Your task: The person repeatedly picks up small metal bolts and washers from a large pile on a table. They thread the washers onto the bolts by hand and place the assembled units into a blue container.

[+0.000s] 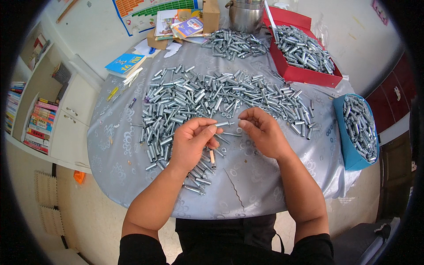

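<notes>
My left hand pinches a metal sleeve anchor bolt between thumb and fingers, its narrow end pointing right. To its right, my right hand has thumb and index finger close together around a small metal piece, perhaps a nut, only partly visible. The hands are apart, above the grey patterned tablecloth. Beyond and left of them spreads a large pile of metal sleeves and bolts. Loose nuts and washers lie between and under the hands. Several assembled anchors lie beside my left forearm.
A red box full of metal anchors stands at the back right, a blue container of them at the right edge. Another pile lies near a metal pot. Books are at the back left; a lighter lies near my left wrist.
</notes>
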Tool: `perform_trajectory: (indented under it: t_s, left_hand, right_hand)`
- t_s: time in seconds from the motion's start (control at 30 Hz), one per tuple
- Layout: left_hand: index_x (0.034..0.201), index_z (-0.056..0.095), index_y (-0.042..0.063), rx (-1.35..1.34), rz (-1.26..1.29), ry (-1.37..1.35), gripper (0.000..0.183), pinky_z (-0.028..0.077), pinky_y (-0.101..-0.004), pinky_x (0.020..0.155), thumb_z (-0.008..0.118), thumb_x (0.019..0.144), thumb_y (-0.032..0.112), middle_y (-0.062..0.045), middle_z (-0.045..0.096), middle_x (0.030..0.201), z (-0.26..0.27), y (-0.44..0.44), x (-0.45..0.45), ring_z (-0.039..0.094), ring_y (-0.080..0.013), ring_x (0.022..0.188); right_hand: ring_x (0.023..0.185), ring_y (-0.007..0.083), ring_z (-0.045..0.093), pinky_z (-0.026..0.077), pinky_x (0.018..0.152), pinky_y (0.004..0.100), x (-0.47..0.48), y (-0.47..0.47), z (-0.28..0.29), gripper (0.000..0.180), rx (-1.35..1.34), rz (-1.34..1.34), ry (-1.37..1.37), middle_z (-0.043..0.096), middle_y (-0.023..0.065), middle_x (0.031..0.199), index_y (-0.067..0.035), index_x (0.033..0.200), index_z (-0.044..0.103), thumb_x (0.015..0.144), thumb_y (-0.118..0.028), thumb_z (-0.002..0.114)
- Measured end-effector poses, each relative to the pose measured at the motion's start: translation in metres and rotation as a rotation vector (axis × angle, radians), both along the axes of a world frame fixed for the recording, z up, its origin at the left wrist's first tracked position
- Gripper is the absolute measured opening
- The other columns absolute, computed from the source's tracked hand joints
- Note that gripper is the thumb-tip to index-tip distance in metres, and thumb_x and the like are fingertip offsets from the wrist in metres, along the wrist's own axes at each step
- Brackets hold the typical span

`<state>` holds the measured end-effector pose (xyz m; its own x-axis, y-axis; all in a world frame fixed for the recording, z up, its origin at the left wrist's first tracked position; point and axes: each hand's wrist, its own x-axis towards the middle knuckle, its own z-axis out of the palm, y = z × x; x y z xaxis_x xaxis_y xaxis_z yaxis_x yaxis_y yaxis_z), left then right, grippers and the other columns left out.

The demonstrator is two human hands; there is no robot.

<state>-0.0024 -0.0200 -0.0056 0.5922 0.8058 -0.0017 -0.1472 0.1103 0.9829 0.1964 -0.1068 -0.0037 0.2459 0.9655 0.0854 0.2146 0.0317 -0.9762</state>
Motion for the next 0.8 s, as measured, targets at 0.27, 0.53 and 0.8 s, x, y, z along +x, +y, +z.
perform_trajectory:
  t_s: [0.27, 0.53, 0.8]
  left_hand:
    - [0.109, 0.062, -0.002, 0.003, -0.026, -0.003, 0.019, 0.056, -0.0255, 0.059, 0.061, 0.092, 0.007, -0.015, 0.071, 0.096, -0.001, -0.001, 0.000, 0.065, -0.0130, 0.065]
    - [0.110, 0.062, -0.002, 0.016, -0.055, -0.006, 0.019, 0.056, -0.0256, 0.059, 0.061, 0.092, 0.006, -0.016, 0.071, 0.096, -0.001, -0.001, -0.001, 0.066, -0.0137, 0.066]
    - [0.110, 0.062, -0.003, 0.027, -0.090, -0.007, 0.019, 0.056, -0.0252, 0.060, 0.061, 0.093, 0.007, -0.015, 0.070, 0.094, 0.001, -0.003, -0.001, 0.067, -0.0143, 0.067]
  right_hand:
    - [0.081, 0.0068, 0.057, 0.047, 0.070, 0.0211, -0.009, 0.000, 0.002, 0.017, 0.048, 0.041, 0.158, 0.062, 0.0005, 0.092, 0.000, 0.107, 0.060, 0.092, -0.006, 0.065]
    - [0.073, 0.0087, 0.054, 0.046, 0.065, 0.0246, -0.013, -0.002, 0.005, 0.021, -0.005, -0.005, 0.066, 0.062, 0.0023, 0.080, 0.002, 0.095, 0.063, 0.096, -0.019, 0.061]
    - [0.063, 0.0099, 0.047, 0.042, 0.056, 0.0288, -0.012, -0.004, 0.008, 0.035, -0.104, -0.062, -0.120, 0.054, 0.0045, 0.068, 0.003, 0.083, 0.059, 0.098, -0.029, 0.058]
